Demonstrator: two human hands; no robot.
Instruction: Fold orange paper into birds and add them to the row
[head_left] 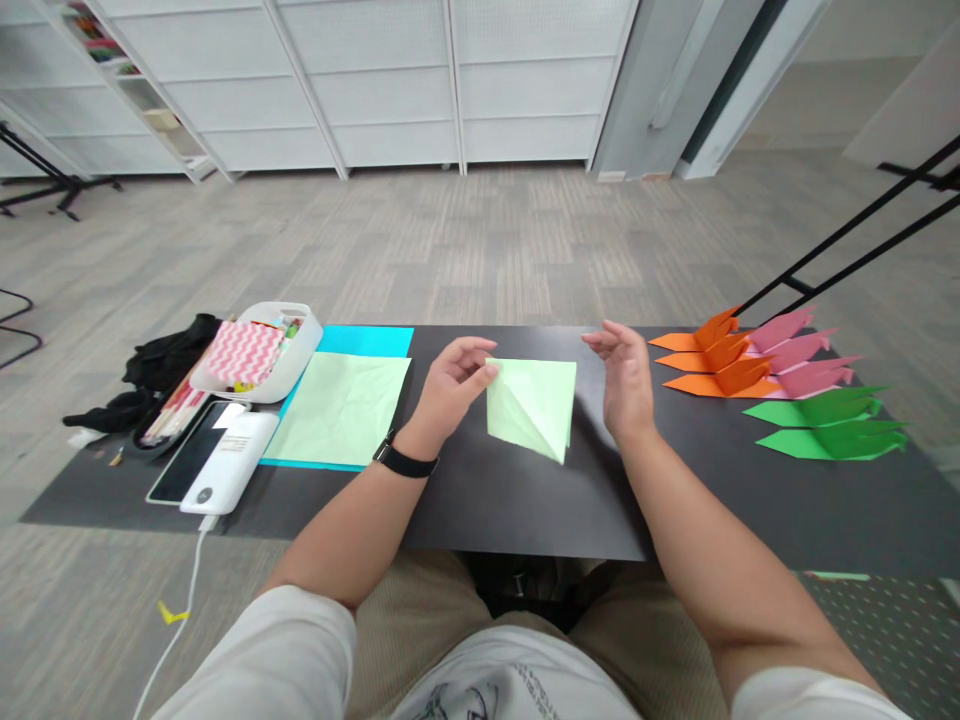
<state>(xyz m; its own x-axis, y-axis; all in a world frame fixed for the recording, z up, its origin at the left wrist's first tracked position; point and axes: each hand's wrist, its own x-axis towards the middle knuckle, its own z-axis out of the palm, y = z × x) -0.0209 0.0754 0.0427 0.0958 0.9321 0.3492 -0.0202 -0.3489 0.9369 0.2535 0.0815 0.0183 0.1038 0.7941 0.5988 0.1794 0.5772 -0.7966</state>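
Note:
A pale green folded paper (531, 405), roughly square with creases, is held up over the dark table (480, 510). My left hand (456, 385) pinches its upper left corner between thumb and fingers. To the right of the paper, apart from it, my right hand (624, 375) is raised with its fingers apart and nothing in it. Flat pale green sheets (337, 410) lie on blue paper (367, 341) left of my left hand.
Folded birds in orange (720, 375), pink (814, 360) and green (832, 440) stand at the right. At the left are a white basket (300, 350), a phone (187, 470), a white power bank (229, 465) with a cable, and black cloth (169, 355).

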